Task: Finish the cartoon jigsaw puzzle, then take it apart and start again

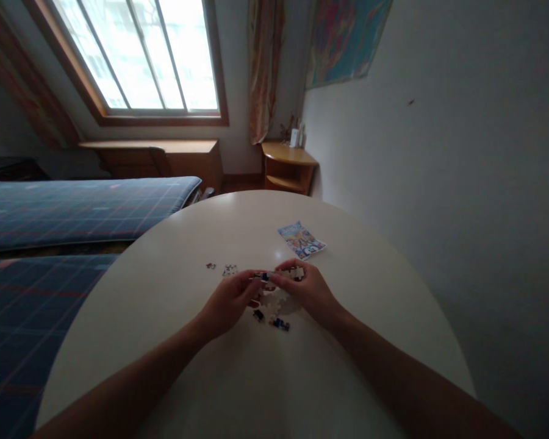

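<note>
Small jigsaw puzzle pieces [266, 277] are held up between my two hands, a little above the table. My left hand [229, 300] pinches them from the left side, thumb and fingers together. From the right, my right hand [307, 291] is closed on a short joined strip of pieces [297, 273]. Below the hands lie pale, face-down pieces [272, 301], partly covered by my fingers. Nearer to me are a dark piece [258, 315] and a coloured joined bit [279, 324]. Left of my left hand rest another small cluster [230, 269] and a tiny piece [211, 266].
The round white table [201, 228] carries a colourful picture sheet [301, 239] beyond my right hand. Plaid-covered beds [82, 207] stand at the left, a white wall [439, 201] at the right. A corner shelf [289, 155] and a desk [187, 146] are at the back.
</note>
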Demonstrator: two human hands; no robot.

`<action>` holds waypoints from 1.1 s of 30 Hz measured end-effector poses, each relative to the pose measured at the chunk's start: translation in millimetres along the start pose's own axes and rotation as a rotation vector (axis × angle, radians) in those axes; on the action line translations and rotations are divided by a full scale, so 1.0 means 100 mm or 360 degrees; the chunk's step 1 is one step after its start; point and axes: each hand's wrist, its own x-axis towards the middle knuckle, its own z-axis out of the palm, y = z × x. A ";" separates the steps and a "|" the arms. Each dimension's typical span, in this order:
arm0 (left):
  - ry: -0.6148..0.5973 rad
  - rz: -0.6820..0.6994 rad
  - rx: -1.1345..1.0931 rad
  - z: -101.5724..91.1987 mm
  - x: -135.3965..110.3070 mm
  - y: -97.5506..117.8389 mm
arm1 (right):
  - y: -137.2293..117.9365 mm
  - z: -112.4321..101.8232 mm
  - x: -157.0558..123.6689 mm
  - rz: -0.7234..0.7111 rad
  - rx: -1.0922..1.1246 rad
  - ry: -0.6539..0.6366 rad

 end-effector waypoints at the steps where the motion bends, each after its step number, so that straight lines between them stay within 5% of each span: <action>1: 0.0026 0.0011 0.0018 -0.01 0.01 0.00 | 0.00 0.00 0.00 -0.0005 0.0015 0.0016; 15: 0.0294 0.0284 0.0700 -0.04 -0.03 0.10 | 0.03 0.00 0.00 -0.0020 -0.0037 -0.0024; 26: 0.0412 0.0291 0.0846 -0.08 -0.02 0.10 | -0.03 0.00 -0.02 -0.0001 0.0073 -0.0059; 33: 0.0342 0.0522 0.0768 0.00 -0.05 0.12 | 0.02 0.03 -0.01 -0.0028 0.0020 -0.0094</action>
